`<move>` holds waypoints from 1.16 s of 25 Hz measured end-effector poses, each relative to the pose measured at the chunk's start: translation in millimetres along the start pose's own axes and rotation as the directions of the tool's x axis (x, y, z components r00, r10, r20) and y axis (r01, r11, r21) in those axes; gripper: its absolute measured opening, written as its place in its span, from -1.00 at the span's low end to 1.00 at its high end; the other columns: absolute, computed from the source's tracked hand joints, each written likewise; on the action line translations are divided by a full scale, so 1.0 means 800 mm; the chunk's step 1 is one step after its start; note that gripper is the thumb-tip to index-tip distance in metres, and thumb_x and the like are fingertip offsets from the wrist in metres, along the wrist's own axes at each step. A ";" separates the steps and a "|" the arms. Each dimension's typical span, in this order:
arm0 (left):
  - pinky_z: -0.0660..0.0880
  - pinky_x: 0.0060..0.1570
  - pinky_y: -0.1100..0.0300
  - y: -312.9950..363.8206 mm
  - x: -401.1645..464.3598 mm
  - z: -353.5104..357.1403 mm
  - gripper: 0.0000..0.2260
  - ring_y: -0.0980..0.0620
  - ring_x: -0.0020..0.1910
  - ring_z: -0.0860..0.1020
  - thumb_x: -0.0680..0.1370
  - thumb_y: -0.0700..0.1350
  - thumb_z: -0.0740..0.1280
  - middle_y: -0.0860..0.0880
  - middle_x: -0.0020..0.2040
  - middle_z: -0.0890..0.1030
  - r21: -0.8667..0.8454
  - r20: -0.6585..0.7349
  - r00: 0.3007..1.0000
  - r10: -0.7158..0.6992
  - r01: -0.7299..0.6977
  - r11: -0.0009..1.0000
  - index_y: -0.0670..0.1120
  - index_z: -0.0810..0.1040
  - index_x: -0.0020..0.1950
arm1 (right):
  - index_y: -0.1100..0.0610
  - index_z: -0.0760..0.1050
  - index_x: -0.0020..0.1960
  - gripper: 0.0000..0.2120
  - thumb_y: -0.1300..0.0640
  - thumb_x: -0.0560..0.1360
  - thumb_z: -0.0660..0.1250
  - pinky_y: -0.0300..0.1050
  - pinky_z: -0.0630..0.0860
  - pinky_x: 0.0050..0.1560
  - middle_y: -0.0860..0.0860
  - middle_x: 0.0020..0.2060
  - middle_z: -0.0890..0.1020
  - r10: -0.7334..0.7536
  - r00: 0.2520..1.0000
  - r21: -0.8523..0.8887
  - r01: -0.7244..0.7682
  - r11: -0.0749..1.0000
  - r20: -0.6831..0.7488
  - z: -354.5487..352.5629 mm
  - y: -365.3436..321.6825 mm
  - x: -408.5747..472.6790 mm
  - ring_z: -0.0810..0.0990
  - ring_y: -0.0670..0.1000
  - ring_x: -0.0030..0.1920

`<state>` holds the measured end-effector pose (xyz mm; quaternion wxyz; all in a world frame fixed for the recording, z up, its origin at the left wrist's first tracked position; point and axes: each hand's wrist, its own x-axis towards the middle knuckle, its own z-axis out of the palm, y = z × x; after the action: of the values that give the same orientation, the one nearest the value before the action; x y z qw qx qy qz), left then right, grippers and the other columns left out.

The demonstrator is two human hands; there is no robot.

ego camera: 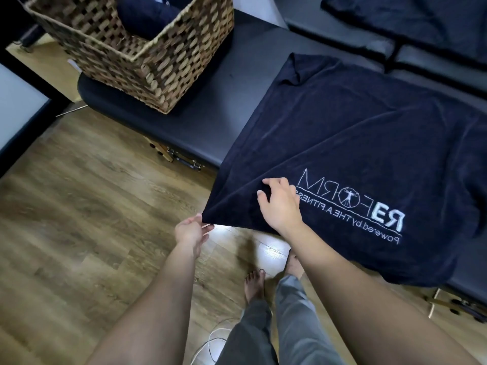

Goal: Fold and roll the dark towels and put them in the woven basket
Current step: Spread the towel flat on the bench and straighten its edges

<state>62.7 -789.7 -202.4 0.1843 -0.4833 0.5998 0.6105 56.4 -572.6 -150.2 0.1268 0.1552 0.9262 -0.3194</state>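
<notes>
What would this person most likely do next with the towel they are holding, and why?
Probably carry the corner pinched by the left hand across the dark towel to fold it: it lies spread flat, unfolded, and the right hand is on it.
</notes>
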 end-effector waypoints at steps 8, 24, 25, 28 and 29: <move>0.46 -0.04 0.10 0.005 0.003 0.012 -0.83 -0.06 -0.10 0.63 0.71 -0.13 0.19 -0.22 0.21 0.65 -0.018 -0.036 0.997 -0.068 0.068 0.998 -0.14 0.44 0.28 | 0.06 0.45 0.39 -0.68 0.04 0.66 0.20 0.13 0.41 0.32 0.03 0.33 0.44 -0.018 1.000 0.086 0.019 0.996 -0.020 -0.076 -0.011 0.061 0.43 0.13 0.31; 0.35 -0.22 0.08 0.039 0.052 0.073 -0.82 -0.13 -0.12 0.49 0.66 -0.27 0.20 -0.20 -0.03 0.58 -0.113 -0.278 0.949 -0.149 0.121 0.986 -0.10 0.46 -0.12 | 0.10 0.38 0.48 -0.58 -0.01 0.66 0.20 0.03 0.44 0.26 -0.03 0.45 0.37 -0.080 0.993 -0.027 0.082 0.996 0.090 -0.152 -0.044 0.320 0.36 0.13 0.40; 0.35 -0.16 0.07 0.039 0.053 0.074 -0.79 -0.14 -0.08 0.50 0.66 -0.28 0.20 -0.21 -0.02 0.57 -0.118 -0.276 0.950 -0.148 0.119 0.986 -0.09 0.42 -0.16 | 0.10 0.36 0.49 -0.57 -0.02 0.66 0.20 0.04 0.42 0.29 -0.04 0.46 0.38 -0.075 0.991 -0.019 0.077 0.997 0.108 -0.154 -0.043 0.329 0.35 0.12 0.43; 0.33 -0.03 0.10 0.036 0.056 0.078 -0.76 -0.16 -0.01 0.58 0.67 -0.28 0.20 -0.20 0.00 0.59 -0.125 -0.280 0.945 -0.169 0.139 0.982 -0.10 0.39 -0.19 | 0.07 0.31 0.53 -0.51 -0.07 0.65 0.21 -0.02 0.36 0.34 -0.03 0.47 0.42 -0.031 0.984 -0.038 0.039 0.999 0.173 -0.157 -0.040 0.357 0.37 0.10 0.46; 0.35 -0.03 0.07 0.032 0.058 0.078 -0.77 -0.17 -0.01 0.60 0.67 -0.27 0.20 -0.21 -0.01 0.60 -0.114 -0.284 0.942 -0.178 0.152 0.982 -0.11 0.39 -0.19 | 0.08 0.30 0.55 -0.49 -0.09 0.65 0.21 -0.02 0.34 0.39 -0.01 0.48 0.41 -0.009 0.982 -0.062 0.021 0.998 0.191 -0.157 -0.037 0.366 0.37 0.11 0.48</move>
<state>-2.6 -754.5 -237.2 0.1219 -0.6247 0.5494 0.5413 -240.5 -455.2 -135.9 0.2174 0.1128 0.9207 -0.3039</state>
